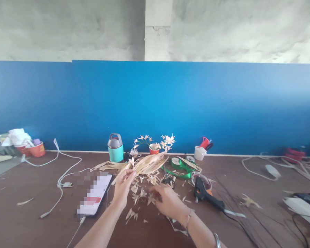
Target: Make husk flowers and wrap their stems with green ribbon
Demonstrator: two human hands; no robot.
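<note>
My left hand (124, 183) is closed, thumb and fingers pinching a small pale husk flower (131, 162) whose petals point up. Lower and to the right, my right hand (167, 200) hovers close to the table with bent fingers that look apart. Beside its fingertips lies a loose husk flower (151, 199); I see nothing held there. More cut husk flowers and petals (139, 196) lie between the hands. Behind them is a heap of dried corn husks (150, 164). A red paper cup (154, 149) stands behind the heap, with sprays of finished flowers (167, 140) around it.
A phone (96, 196) on a charging cable lies left of my left hand. Right of my right hand are a black glue gun (208, 194), a tape roll (201, 181) and green ribbon (182, 168). A turquoise container (115, 148) and white cup (200, 152) stand by the blue partition (170, 103).
</note>
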